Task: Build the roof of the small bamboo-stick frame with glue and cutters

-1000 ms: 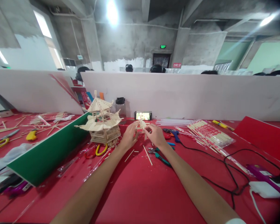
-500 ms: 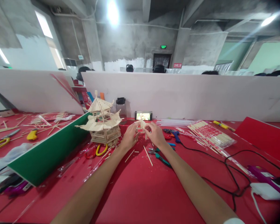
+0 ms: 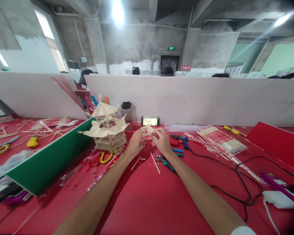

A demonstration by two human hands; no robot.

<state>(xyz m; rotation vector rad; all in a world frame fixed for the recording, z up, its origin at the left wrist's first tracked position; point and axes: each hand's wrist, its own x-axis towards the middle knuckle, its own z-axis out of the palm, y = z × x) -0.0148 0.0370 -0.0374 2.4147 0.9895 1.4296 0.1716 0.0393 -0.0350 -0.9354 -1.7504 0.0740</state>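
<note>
A small model built of pale wooden sticks [image 3: 148,131] stands on the red table, partly covered by my fingers. My left hand [image 3: 136,143] grips its left side, fingers curled around it. On the other side, the thumb and fingertips of my right hand [image 3: 162,140] are closed at the model's edge. Any single piece between those fingertips is too small to make out. Loose sticks [image 3: 155,163] lie just in front of the hands. Green-handled cutting pliers [image 3: 168,164] rest beside my right wrist.
A larger pagoda of sticks [image 3: 109,130] stands at left, with yellow-handled scissors [image 3: 106,157] before it. Behind the hands are a phone [image 3: 150,121] and a bottle [image 3: 126,114]. At right lie a blue glue gun [image 3: 184,142], bundled sticks [image 3: 222,140] and a black cable [image 3: 237,169].
Both hands keep nearly the same position at the small stick model. The right forearm has shifted slightly left; the view has moved a little.
</note>
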